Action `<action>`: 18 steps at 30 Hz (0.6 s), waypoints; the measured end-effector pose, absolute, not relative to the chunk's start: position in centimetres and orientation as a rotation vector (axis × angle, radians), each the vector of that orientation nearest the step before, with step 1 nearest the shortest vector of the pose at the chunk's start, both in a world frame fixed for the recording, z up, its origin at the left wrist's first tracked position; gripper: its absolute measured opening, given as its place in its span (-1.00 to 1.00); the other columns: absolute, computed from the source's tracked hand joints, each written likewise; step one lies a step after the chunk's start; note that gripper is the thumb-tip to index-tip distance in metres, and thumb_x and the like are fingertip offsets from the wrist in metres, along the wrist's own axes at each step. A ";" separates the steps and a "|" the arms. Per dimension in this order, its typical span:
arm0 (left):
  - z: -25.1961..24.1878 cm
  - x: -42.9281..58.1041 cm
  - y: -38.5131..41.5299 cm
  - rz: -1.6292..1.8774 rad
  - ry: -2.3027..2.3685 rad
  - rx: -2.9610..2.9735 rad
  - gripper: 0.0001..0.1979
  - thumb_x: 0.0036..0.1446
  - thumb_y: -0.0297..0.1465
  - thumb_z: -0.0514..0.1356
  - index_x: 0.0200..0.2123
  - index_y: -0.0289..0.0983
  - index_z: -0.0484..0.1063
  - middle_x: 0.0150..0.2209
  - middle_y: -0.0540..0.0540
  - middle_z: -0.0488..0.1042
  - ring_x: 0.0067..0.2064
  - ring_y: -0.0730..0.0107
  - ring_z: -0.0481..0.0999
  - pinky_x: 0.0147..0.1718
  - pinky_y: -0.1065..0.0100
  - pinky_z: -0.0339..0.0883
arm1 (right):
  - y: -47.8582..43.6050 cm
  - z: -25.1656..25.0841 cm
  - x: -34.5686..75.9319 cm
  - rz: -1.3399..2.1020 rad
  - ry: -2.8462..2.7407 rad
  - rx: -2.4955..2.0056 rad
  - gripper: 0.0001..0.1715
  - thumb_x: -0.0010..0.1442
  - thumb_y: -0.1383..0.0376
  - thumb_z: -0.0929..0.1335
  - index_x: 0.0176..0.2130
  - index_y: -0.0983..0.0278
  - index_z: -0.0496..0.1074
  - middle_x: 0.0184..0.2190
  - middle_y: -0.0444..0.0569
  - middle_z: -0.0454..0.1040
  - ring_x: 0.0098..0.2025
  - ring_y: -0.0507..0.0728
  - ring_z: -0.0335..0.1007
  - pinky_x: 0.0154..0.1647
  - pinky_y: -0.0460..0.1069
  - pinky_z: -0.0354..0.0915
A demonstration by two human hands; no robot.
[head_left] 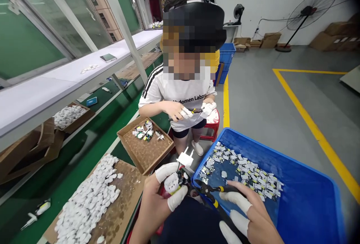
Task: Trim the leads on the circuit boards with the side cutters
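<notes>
Blue plastic bin (pixel 312 206): is standing at lower right, holding many small circuit-board pieces (pixel 253 171).
Right hand (pixel 254 214): is lying at the bottom edge, white cots covering several fingers, which are bending partway around the spread handles of black-and-yellow cutters (pixel 207 189).
Left hand (pixel 154 199): is pinching a white plug assembly (pixel 171 182) from opposite sides, thumb nearer the body, forefinger beyond, with little gap left.
Cutters: are pointing left, their head sitting just beside the assembly; whether the blades are touching it, I cannot tell.
Plug assembly: is sitting at lower centre, above dark clothing (pixel 191 221). It is probably weighing little; its slotted shell is looking stiff, smooth, slightly slippery, and its edges are offering the safest hold. Exposed dark innards (pixel 184 178) are looking fragile.
Two-pin plug piece (pixel 185 158): is jutting beyond the forefinger, pins pointing away, seemingly hanging by dark wire (pixel 178 167) that is likely bearing little pull.
</notes>
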State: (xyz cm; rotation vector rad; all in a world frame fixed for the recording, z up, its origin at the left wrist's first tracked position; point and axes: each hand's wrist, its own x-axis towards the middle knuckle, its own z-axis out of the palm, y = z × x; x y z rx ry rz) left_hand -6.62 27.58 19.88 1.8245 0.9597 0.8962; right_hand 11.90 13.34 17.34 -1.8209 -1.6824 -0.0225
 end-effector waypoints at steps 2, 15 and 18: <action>20.3 -6.2 27.3 0.933 0.963 1.902 -0.69 -0.05 -0.37 0.35 -0.16 -0.17 0.52 -0.25 -0.09 0.62 -0.29 0.25 0.61 -0.27 0.36 0.50 | 13.5 17.6 11.7 -0.044 -1.697 -1.775 -0.78 0.26 0.29 0.23 -0.34 0.22 0.44 -0.02 0.12 0.42 0.10 0.34 0.27 -0.01 0.24 0.33; 21.0 -5.9 25.9 0.908 0.995 2.241 -0.66 -0.01 -0.38 0.35 -0.11 -0.09 0.47 -0.20 0.01 0.59 -0.23 0.40 0.59 -0.27 0.53 0.46 | 13.4 18.7 12.4 -0.139 -1.848 -1.704 -0.84 0.21 0.38 0.29 -0.30 0.31 0.49 -0.24 0.09 0.51 0.17 0.41 0.20 0.07 0.30 0.17; 21.2 -6.0 26.0 0.828 0.979 2.248 -0.72 0.02 -0.36 0.33 -0.14 -0.12 0.48 -0.21 -0.01 0.60 -0.23 0.37 0.59 -0.30 0.52 0.45 | 13.3 18.9 13.2 -0.131 -1.919 -1.673 -0.80 0.21 0.38 0.30 -0.17 0.29 0.48 -0.25 0.03 0.53 0.13 0.34 0.27 0.07 0.25 0.23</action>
